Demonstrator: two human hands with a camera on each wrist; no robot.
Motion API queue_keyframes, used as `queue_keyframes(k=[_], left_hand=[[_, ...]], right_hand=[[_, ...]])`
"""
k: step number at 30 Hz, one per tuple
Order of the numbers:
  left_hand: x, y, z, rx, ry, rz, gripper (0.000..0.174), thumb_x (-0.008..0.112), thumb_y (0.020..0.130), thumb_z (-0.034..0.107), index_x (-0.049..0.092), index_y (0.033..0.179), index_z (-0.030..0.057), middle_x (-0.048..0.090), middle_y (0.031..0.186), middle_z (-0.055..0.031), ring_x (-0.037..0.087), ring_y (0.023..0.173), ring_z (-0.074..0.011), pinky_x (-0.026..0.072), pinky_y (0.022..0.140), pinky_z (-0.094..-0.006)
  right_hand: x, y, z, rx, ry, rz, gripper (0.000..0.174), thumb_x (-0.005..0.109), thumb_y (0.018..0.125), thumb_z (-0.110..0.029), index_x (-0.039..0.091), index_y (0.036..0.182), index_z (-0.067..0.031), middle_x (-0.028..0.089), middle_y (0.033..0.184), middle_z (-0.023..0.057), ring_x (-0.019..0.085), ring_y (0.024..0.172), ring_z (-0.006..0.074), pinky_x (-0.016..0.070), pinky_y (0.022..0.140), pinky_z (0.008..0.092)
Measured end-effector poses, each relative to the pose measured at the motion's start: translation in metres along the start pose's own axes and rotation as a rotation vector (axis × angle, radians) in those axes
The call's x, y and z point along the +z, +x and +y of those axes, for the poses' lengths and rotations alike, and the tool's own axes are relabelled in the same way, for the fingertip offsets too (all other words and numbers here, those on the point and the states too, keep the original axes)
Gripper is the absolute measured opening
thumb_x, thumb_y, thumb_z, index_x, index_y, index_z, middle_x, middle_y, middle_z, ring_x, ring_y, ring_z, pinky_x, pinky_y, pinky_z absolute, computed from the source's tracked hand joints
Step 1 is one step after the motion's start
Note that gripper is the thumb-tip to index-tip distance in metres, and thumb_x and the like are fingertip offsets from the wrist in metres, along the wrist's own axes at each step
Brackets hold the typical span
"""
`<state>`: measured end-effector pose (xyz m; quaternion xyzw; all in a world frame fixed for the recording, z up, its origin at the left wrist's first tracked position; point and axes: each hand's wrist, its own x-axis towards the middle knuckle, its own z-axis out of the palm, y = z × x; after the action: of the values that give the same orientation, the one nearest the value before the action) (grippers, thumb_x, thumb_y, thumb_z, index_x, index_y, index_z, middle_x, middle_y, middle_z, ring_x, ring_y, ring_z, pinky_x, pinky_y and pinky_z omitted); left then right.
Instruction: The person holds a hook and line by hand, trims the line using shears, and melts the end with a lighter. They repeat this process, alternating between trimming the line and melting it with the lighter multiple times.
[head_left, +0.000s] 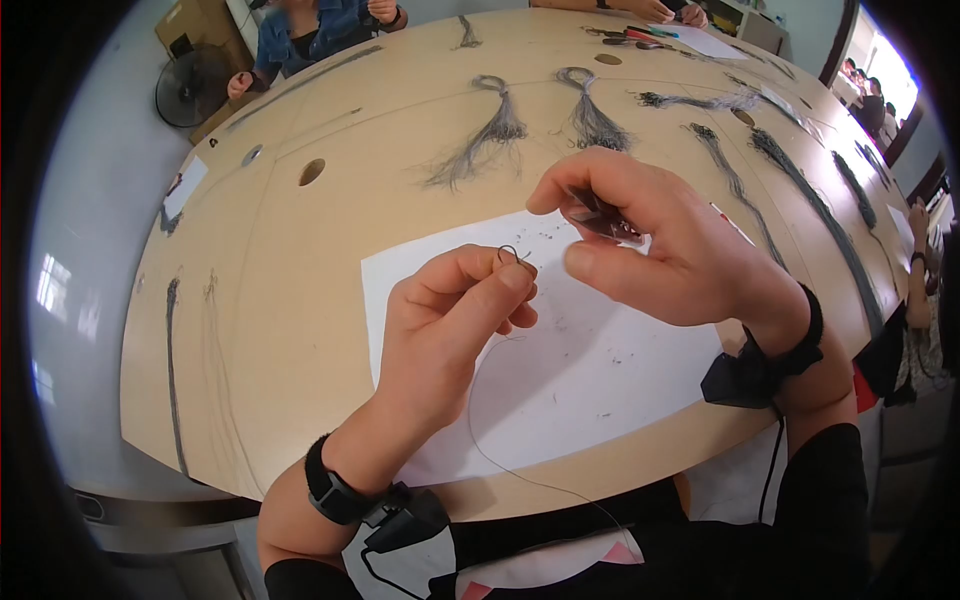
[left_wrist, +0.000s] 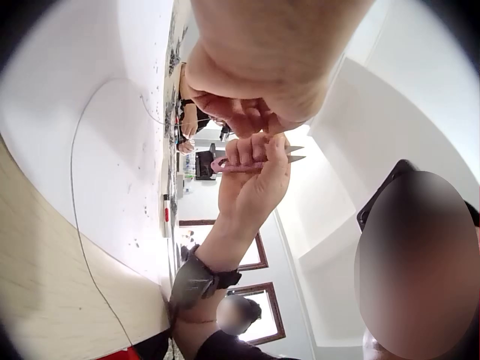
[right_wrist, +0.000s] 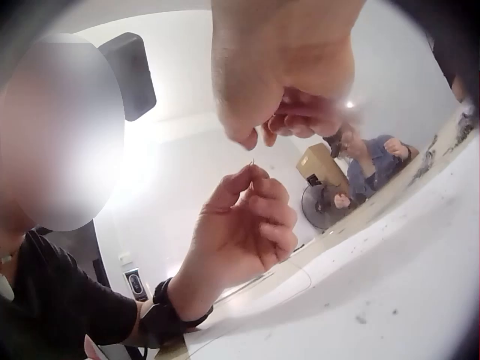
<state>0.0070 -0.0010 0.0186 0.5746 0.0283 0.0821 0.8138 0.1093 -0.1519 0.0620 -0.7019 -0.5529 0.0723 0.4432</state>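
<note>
My left hand [head_left: 440, 310] pinches a small dark loop [head_left: 508, 249] of thin cord between thumb and forefinger, over a white sheet of paper [head_left: 650, 375]. From these fingers a long thin strand [head_left: 472, 405] trails down across the sheet and over the table's near edge. To the right, my right hand [head_left: 665, 240] holds small scissors [head_left: 604, 218] in its curled fingers. The left wrist view shows their pink handle [left_wrist: 231, 166] and two pointed blades [left_wrist: 298, 157] sticking out past the thumb. Both hands are raised above the paper, close together but apart.
Dark clippings [head_left: 560, 325] are scattered over the sheet. Beyond it lie two looped bundles of grey strands [head_left: 497, 122] [head_left: 590, 120]. More dark cord bundles [head_left: 820, 220] lie on the right, and a thin one [head_left: 174, 370] on the left. Another person [head_left: 320, 30] sits across the table [head_left: 290, 230].
</note>
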Motion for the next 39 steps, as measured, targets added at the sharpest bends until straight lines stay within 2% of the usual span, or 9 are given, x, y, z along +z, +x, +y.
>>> queue_keyframes(k=[4,6,9,13,15,18,30,36,39], left_hand=[[-0.0007,0.0011,0.0003,0.016,-0.009,-0.005,0.008,0.054,0.077,0.011,0.056,0.079,0.0034,0.056,0.073,-0.0027,0.051,0.063,-0.0093,0.0385,0.058,-0.0207],[-0.0014,0.0012,0.0,0.002,-0.025,-0.006,0.009,0.054,0.077,0.011,0.056,0.079,0.0035,0.056,0.073,-0.003,0.052,0.062,-0.0093,0.0386,0.058,-0.0207],[-0.0012,0.0005,0.0002,-0.009,-0.026,-0.001,0.009,0.054,0.077,0.012,0.056,0.079,0.0035,0.056,0.074,-0.0031,0.052,0.062,-0.0094,0.0387,0.058,-0.0206],[-0.0002,0.0003,0.0012,-0.007,-0.032,-0.011,0.008,0.053,0.077,0.011,0.056,0.08,0.0037,0.056,0.074,-0.0029,0.052,0.062,-0.0094,0.0388,0.058,-0.0205],[-0.0009,-0.0004,-0.0003,-0.01,-0.044,-0.02,0.008,0.053,0.078,0.01,0.055,0.081,0.0036,0.056,0.074,-0.0025,0.052,0.063,-0.0092,0.0388,0.058,-0.0204],[-0.001,-0.001,-0.0008,-0.017,-0.048,-0.045,0.007,0.053,0.078,0.009,0.055,0.081,0.0037,0.056,0.074,-0.0021,0.053,0.064,-0.009,0.0388,0.058,-0.0205],[0.0,-0.0021,-0.0015,-0.022,0.027,-0.071,0.008,0.047,0.078,0.004,0.053,0.082,0.0031,0.057,0.077,-0.0054,0.054,0.065,-0.0114,0.0431,0.061,-0.0238],[0.0002,-0.002,-0.0016,-0.012,0.037,-0.067,0.008,0.047,0.077,0.003,0.054,0.082,0.0033,0.057,0.078,-0.0056,0.053,0.066,-0.0115,0.0426,0.062,-0.0245],[-0.0009,-0.0009,-0.0019,-0.012,-0.016,-0.098,0.006,0.05,0.078,0.003,0.055,0.081,0.0025,0.056,0.08,-0.0033,0.052,0.07,-0.0079,0.0427,0.064,-0.0208]], right_hand=[[-0.0025,-0.0002,0.003,-0.051,-0.092,-0.065,0.03,0.047,0.075,-0.013,0.043,0.1,0.004,0.05,0.082,0.0147,0.049,0.071,0.0248,0.0399,0.063,0.0298],[0.001,0.0013,0.0055,-0.145,-0.127,-0.104,0.034,0.046,0.077,-0.013,0.041,0.106,0.0039,0.05,0.086,0.0163,0.049,0.075,0.0291,0.0399,0.066,0.0316],[0.0013,0.0015,0.01,-0.169,-0.096,-0.108,0.036,0.048,0.078,-0.014,0.04,0.109,0.0025,0.05,0.086,0.0163,0.049,0.077,0.0297,0.04,0.067,0.0324],[-0.0031,0.002,0.0054,-0.135,-0.132,-0.146,0.036,0.049,0.077,-0.015,0.042,0.108,0.0012,0.05,0.085,0.0151,0.049,0.078,0.0294,0.0399,0.067,0.0327],[-0.0043,0.0019,0.0013,-0.07,-0.191,-0.231,0.034,0.05,0.076,-0.015,0.044,0.106,0.0003,0.051,0.084,0.014,0.049,0.078,0.0291,0.0399,0.067,0.0332],[-0.0011,0.0022,0.0003,-0.041,-0.207,-0.223,0.032,0.051,0.076,-0.015,0.045,0.104,-0.0002,0.051,0.082,0.0134,0.05,0.077,0.0286,0.04,0.066,0.0337],[0.0033,0.0019,0.0058,-0.146,-0.167,-0.22,0.026,0.051,0.075,-0.013,0.048,0.099,-0.0042,0.052,0.075,0.0117,0.05,0.073,0.028,0.0397,0.063,0.0342],[0.0032,0.0027,0.0025,-0.104,-0.124,-0.241,0.024,0.051,0.075,-0.013,0.049,0.097,-0.005,0.052,0.074,0.0116,0.05,0.073,0.0276,0.04,0.063,0.0345],[0.0038,0.0023,0.0051,-0.112,-0.133,-0.23,0.023,0.05,0.075,-0.013,0.05,0.096,-0.005,0.053,0.073,0.011,0.05,0.073,0.0271,0.0404,0.063,0.0343]])
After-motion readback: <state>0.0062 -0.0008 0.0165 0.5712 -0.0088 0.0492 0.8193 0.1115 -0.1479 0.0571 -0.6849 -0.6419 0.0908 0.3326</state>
